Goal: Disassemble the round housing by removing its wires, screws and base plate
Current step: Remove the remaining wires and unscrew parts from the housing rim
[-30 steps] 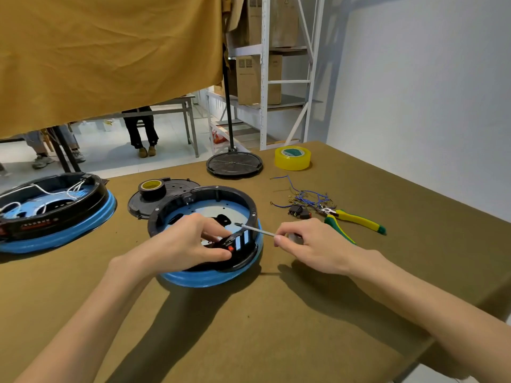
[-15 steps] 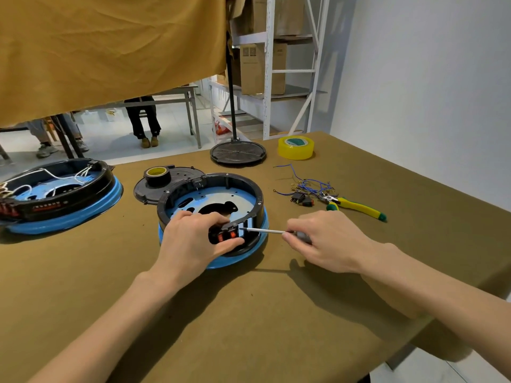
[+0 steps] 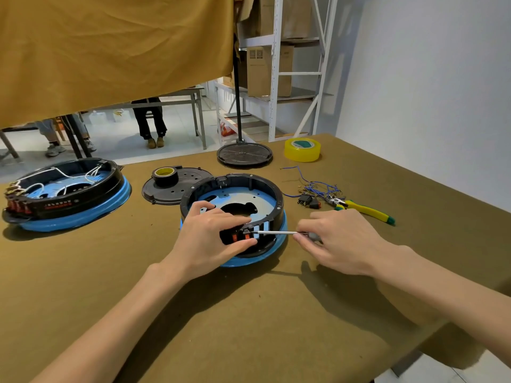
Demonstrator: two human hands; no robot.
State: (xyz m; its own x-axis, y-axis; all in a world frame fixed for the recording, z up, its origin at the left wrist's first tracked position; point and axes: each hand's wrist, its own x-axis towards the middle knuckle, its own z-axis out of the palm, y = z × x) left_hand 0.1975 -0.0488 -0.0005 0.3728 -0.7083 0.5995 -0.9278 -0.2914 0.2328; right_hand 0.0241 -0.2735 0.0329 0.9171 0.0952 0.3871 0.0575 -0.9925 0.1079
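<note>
The right hand [image 3: 340, 241] pinches a slim screwdriver [image 3: 279, 232], its tip at a fitting on the near wall of the round housing [image 3: 235, 214]. Just left of the tip, the left hand [image 3: 213, 239] grips that wall, thumb outside beside the red switches [image 3: 240, 237]. The step looks like freeing a screw or clip; next, steady turning without slipping.

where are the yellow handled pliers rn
In the head view the pliers lie on the table at the right, just beyond the right hand, their jaws beside the pile of blue wires.
</note>
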